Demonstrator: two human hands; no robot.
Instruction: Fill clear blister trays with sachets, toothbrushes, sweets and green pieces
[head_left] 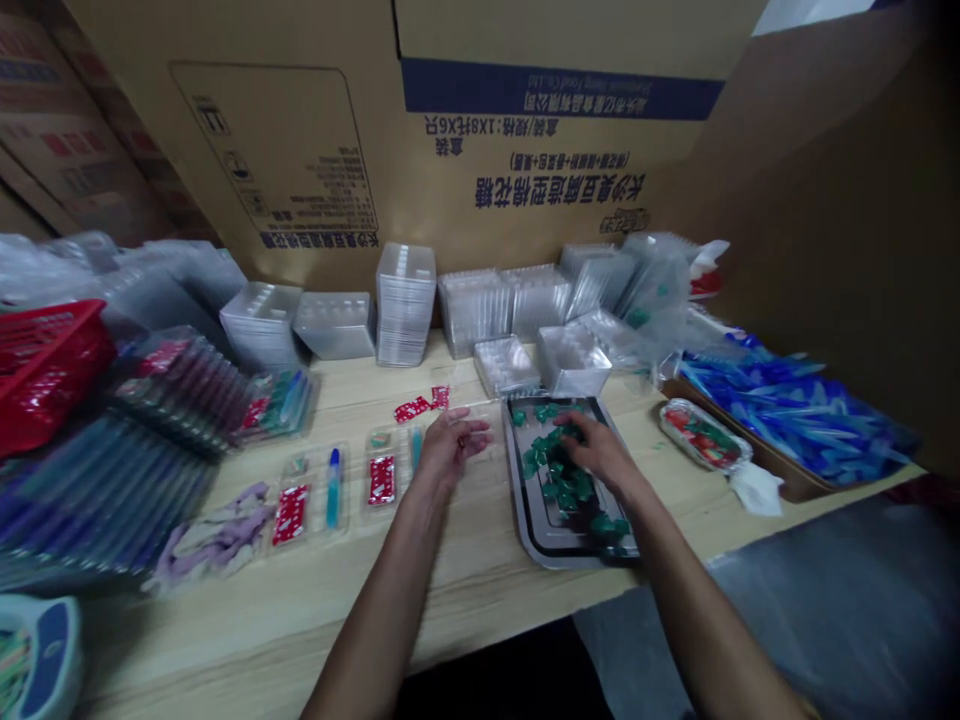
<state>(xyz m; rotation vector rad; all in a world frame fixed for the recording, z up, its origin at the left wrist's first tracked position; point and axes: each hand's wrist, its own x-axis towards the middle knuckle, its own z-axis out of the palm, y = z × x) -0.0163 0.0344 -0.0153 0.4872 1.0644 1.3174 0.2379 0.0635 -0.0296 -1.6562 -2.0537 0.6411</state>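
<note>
My left hand (454,445) is over the table with its fingers apart, palm turned partly toward the right. Beside it are red printed sachets (412,409) and a clear plastic tray (384,440) with a red sachet (381,480) and a blue stick, partly covered by my left arm. A second filled tray (343,500) lies further left, holding a red sachet and a blue pen-shaped piece (333,488). My right hand (600,452) reaches into small green packets (562,485) on a metal tray (531,545), its fingers curled around one; the fingertips are partly hidden.
Stacks of clear trays (405,305) line the back, before a large cardboard box (442,220). At right are a box of blue pieces (795,410) and a foil-edged container (705,435). Packed trays (112,490), a red basket (45,370) and a purple-white glove (214,535) lie left.
</note>
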